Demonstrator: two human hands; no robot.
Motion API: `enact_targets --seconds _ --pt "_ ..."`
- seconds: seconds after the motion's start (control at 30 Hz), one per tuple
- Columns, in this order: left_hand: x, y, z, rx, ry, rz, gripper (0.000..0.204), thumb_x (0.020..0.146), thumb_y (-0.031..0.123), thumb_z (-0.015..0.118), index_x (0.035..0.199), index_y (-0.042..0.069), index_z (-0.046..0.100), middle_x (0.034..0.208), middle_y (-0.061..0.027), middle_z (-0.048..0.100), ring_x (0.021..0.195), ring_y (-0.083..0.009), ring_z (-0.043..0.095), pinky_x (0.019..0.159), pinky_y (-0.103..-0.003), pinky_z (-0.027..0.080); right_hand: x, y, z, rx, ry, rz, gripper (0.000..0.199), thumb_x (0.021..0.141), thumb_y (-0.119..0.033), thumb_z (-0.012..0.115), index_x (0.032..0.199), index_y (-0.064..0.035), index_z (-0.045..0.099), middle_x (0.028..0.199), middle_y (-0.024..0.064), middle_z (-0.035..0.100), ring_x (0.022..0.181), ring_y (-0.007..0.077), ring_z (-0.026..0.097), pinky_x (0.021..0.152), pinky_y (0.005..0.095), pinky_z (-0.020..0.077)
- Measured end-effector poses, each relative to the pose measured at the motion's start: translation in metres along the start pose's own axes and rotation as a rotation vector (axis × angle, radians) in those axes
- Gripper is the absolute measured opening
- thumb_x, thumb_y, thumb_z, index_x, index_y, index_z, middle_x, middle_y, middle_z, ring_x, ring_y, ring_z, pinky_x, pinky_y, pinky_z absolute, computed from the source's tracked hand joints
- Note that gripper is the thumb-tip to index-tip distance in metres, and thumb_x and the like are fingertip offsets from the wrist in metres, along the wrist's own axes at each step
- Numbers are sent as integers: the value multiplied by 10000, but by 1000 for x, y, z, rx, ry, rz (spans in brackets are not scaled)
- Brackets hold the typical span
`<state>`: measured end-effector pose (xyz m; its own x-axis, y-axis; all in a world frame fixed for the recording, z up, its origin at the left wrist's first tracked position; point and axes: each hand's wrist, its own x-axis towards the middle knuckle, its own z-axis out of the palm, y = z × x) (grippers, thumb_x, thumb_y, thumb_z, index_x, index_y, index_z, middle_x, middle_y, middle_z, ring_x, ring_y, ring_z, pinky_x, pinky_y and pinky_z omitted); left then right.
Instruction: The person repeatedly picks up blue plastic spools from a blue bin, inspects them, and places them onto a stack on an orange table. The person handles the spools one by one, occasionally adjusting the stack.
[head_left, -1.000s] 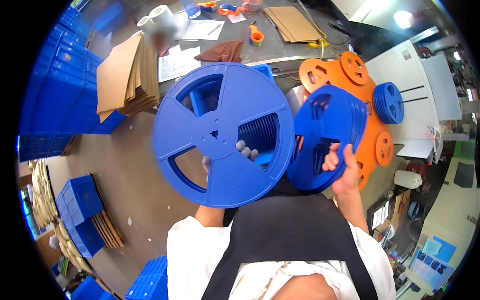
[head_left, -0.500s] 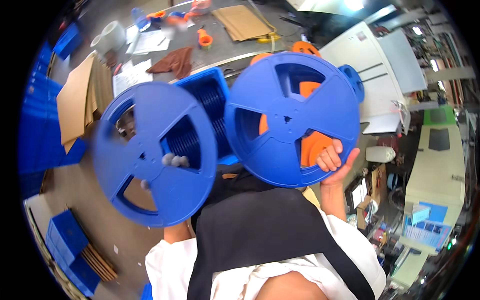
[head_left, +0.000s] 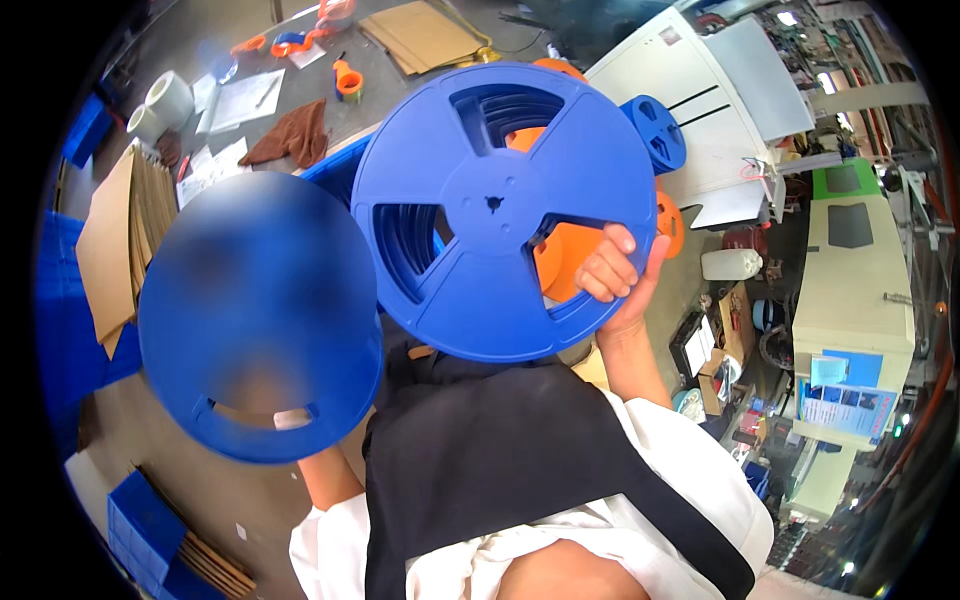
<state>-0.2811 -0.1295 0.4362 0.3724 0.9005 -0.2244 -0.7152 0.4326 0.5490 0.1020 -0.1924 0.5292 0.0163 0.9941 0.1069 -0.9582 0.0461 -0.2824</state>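
1. The left hand (head_left: 292,418) grips a blurred blue reel (head_left: 260,315) from beneath.
2. The right hand (head_left: 612,268) clamps a second blue reel (head_left: 503,208), lifted chest-high.
3. Orange reels (head_left: 668,222) lie behind; neither blue reel is set down yet.

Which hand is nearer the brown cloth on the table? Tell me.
Left, as far as the view shows. The left hand, barely visible behind the blurred blue reel, sits below the brown cloth. The right hand grips the sharp blue reel farther right.
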Motion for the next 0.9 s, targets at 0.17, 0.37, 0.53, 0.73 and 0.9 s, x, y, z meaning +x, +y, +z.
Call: enact_targets --seconds 0.17,0.37,0.53,0.73,0.9 --pt "35 -28 -25 731 157 -85 539 905 390 643 1280 20 535 1212 -116 595 1052 -244 598 898 -379 515 7 10 5 -76 83 27 508 911 -579 559 947 -76 494 595 -49 380 516 70 362 508 243 315" --pt "61 -80 12 382 -248 -324 594 900 281 667 1377 10 440 1270 -126 578 1070 -231 598 891 -333 518 20 103 38 -721 301 281 618 827 -623 643 1039 -52 533 625 1 479 531 95 446 523 226 356" --pt "52 -79 63 200 -179 -299 525 918 224 638 1376 38 462 1251 -118 590 1086 -244 610 952 -358 500 30 119 44 -859 207 566 517 801 -400 777 1040 7 567 760 100 619 682 168 602 638 277 476" --pt "57 -59 47 -11 10 -463 438 888 142 618 1291 6 514 1094 -132 665 1002 -261 668 934 -393 534 34 88 45 -892 429 582 415 863 -172 706 1172 68 565 1059 160 685 994 216 661 897 304 494" --pt "43 -26 25 -415 -156 -321 699 750 366 762 1279 -21 519 1189 -178 599 1195 -330 549 1099 -478 386 12 46 1 -768 759 264 415 954 -339 576 1127 37 593 987 181 690 886 271 686 802 374 556"
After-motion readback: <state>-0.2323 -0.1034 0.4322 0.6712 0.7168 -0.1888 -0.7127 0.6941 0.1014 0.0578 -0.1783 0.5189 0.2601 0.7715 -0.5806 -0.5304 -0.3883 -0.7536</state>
